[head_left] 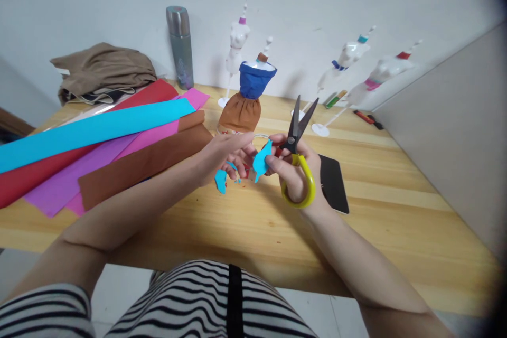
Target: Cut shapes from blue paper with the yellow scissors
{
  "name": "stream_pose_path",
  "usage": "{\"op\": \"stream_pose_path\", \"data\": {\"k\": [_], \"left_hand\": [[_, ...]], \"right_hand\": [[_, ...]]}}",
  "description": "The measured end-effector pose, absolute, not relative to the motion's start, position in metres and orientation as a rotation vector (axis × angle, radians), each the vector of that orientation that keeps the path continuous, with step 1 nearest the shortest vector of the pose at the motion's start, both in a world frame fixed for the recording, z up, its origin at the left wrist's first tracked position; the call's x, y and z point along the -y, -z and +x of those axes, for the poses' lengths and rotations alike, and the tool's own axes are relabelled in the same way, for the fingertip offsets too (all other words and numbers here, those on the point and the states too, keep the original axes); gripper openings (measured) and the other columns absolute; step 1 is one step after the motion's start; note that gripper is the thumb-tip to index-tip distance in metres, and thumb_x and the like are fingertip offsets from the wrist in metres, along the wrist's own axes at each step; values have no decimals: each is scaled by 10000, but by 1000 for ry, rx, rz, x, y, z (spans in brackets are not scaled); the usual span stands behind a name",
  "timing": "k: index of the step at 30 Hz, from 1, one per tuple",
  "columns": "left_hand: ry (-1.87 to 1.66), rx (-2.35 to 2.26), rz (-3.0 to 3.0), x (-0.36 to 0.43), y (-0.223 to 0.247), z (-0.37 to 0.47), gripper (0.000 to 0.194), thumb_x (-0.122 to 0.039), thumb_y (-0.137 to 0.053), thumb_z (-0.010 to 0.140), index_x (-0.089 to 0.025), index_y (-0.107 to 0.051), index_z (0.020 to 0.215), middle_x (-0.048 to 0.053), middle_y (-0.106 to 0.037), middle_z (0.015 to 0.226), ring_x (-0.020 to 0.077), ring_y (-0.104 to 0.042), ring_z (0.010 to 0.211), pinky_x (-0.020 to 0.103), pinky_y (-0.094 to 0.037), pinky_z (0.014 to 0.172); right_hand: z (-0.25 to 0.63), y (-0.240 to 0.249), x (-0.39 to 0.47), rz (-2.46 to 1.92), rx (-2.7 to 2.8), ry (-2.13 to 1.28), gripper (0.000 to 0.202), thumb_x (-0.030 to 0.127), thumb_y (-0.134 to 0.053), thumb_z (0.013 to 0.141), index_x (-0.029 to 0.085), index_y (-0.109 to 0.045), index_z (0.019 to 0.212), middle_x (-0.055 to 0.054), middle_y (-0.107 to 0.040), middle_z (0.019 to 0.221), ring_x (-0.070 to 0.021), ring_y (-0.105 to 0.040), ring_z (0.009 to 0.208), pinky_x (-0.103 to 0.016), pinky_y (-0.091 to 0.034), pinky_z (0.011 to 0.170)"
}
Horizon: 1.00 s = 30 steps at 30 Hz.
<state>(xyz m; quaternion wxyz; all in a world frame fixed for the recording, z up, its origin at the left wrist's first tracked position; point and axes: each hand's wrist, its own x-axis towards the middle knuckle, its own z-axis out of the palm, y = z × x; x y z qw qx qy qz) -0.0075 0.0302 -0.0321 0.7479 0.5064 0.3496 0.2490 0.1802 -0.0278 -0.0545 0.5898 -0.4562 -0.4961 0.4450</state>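
My right hand (299, 169) holds yellow-handled scissors (295, 140), their dark blades spread and pointing away from me. Its thumb and fingertips also pinch a small bright-blue leaf-like cut-out (262, 161), of paper or thin felt, I cannot tell which. Just left of the cut-out, my left hand (233, 156) has its fingers loosely bent and apart, with nothing visibly gripped. Blue scraps (221, 182) and tiny bits lie on the table below it. Beyond my hands stands a small dress form (258, 82) in a blue top and gathered brown skirt.
Long coloured strips (95, 132) and folded brown cloth (105, 71) lie left on the wooden table (245, 232). A steel flask (181, 50) stands behind. Several white dress forms (352, 55) line the wall. A black flat object (334, 185) lies beside my right wrist.
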Motion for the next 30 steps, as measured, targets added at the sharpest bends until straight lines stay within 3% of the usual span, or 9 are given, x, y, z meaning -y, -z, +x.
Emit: {"op": "stream_pose_path", "data": {"k": [2, 7, 9, 18, 25, 30], "left_hand": [[-592, -766, 1167, -31, 27, -11, 513, -637, -735, 904, -135, -745, 799, 69, -737, 718, 120, -637, 530, 188, -463, 439], [-590, -838, 1431, -18, 13, -13, 156, -268, -827, 814, -137, -759, 765, 13, -678, 619, 87, -603, 563, 142, -466, 494], [-592, -848, 1433, -16, 14, -12, 99, -203, -796, 795, -143, -738, 741, 9, -676, 606, 92, -613, 568, 145, -475, 496], [-528, -886, 1384, -21, 19, -6, 114, -115, -745, 776, -143, -692, 679, 7, -666, 540, 89, -579, 460, 159, -460, 429], [-476, -893, 1402, -24, 17, -5, 186, -68, -706, 782, -155, -653, 627, -22, -622, 475, 81, -556, 398, 148, -420, 397], [-422, -907, 1500, -28, 19, -6, 203, -38, -677, 771, -164, -641, 616, -32, -633, 485, 86, -572, 411, 151, -431, 415]], "right_hand": [[181, 57, 27, -1057, 1173, -1043, 356, 370, -914, 774, 281, -726, 1063, 29, -622, 782, -141, -550, 614, -322, -503, 566], [178, 59, 27, -1053, 1210, -1040, 354, 416, -960, 749, 326, -735, 1007, 14, -613, 760, -179, -541, 618, -364, -507, 584], [176, 58, 28, -1046, 1202, -1040, 390, 443, -980, 722, 326, -731, 999, 21, -609, 749, -174, -527, 614, -362, -502, 586], [172, 55, 31, -1077, 1206, -1067, 409, 390, -952, 738, 304, -679, 1030, 30, -607, 777, -172, -553, 629, -366, -517, 612], [173, 59, 26, -1037, 1161, -1088, 447, 453, -920, 715, 256, -671, 1030, 48, -621, 733, -138, -553, 560, -312, -509, 516], [173, 58, 28, -1070, 1213, -1116, 435, 383, -947, 718, 261, -673, 1033, 58, -609, 716, -139, -567, 570, -319, -514, 560]]}}
